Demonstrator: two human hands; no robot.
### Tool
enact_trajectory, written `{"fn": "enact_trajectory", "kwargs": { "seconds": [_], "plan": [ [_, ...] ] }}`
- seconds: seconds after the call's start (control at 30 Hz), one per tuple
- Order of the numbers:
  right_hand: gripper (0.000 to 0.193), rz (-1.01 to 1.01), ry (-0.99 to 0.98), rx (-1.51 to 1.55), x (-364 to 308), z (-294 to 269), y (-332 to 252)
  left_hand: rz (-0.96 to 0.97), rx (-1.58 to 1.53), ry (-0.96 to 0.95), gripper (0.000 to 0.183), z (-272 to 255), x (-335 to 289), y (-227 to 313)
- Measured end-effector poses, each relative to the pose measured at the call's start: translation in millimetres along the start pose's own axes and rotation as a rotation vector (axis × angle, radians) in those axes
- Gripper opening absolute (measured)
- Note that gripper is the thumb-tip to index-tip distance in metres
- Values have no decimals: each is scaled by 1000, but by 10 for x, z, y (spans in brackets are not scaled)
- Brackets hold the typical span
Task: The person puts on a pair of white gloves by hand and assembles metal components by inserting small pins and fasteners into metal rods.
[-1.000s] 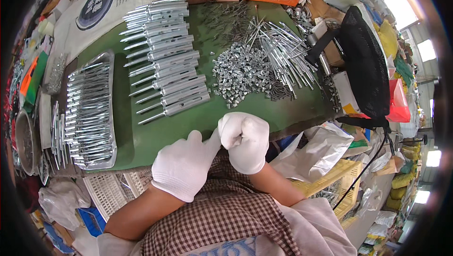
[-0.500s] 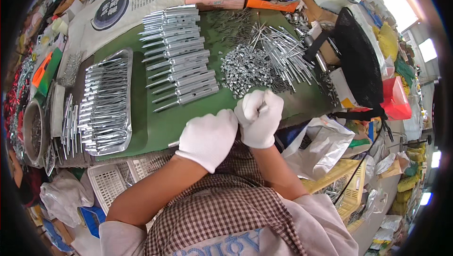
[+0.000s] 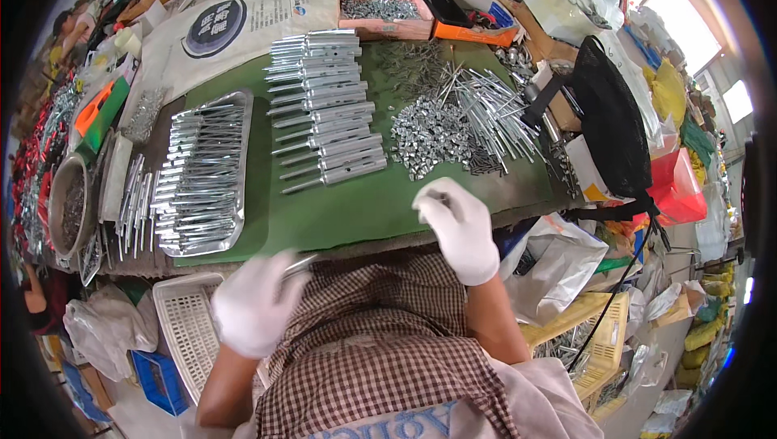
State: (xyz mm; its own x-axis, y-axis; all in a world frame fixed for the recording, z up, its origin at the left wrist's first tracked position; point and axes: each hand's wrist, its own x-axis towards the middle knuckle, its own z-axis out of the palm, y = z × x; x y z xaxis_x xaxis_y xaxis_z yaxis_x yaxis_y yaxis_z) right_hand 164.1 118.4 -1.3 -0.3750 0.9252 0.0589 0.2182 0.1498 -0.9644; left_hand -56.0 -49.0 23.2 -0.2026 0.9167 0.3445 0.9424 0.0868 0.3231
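Note:
My left hand (image 3: 257, 303), white-gloved and smeared by motion, is at the table's front edge above the white basket. A thin silvery metal rod (image 3: 301, 264) sticks out between its thumb and fingers. My right hand (image 3: 463, 233), also gloved, is raised over the front of the green mat (image 3: 340, 222), its fingers curled toward the thumb. Something small and greyish shows at its fingertips, too small to name. Beyond it lies a heap of small metal nuts (image 3: 433, 135) beside loose metal rods (image 3: 495, 111). Metal tubes with pointed rods (image 3: 344, 127) lie in a stacked row.
At left, a metal tray (image 3: 243, 196) holds many rods, beside a round bowl (image 3: 71, 204) of small parts. A pink box (image 3: 384, 30) and an orange box (image 3: 473, 33) stand at the back. A black mesh piece (image 3: 611, 119) rises at right; a white basket (image 3: 190, 318) is below.
My hands were together at the mat's front edge and have separated. The left moved left and toward me with the rod; the right moved slightly right and nearer me. The view shifted a little.

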Motion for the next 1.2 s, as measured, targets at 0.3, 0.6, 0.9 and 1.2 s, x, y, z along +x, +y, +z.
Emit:
{"fn": "enact_trajectory", "kwargs": {
  "seconds": [0.3,0.6,0.9,1.2],
  "plan": [
    [18,102,33,419,202,15,207,-117,133,-78,36,-103,-290,-185],
    [27,119,28,441,39,-45,141,139,102,-161,23,704,1136,152],
    [33,225,-129,318,27,-44,-28,135,-208,-127,26,538,956,0],
    [31,259,-227,240,73,11,-53,402,-49,-300,37,296,1040,350]
  ]
}}
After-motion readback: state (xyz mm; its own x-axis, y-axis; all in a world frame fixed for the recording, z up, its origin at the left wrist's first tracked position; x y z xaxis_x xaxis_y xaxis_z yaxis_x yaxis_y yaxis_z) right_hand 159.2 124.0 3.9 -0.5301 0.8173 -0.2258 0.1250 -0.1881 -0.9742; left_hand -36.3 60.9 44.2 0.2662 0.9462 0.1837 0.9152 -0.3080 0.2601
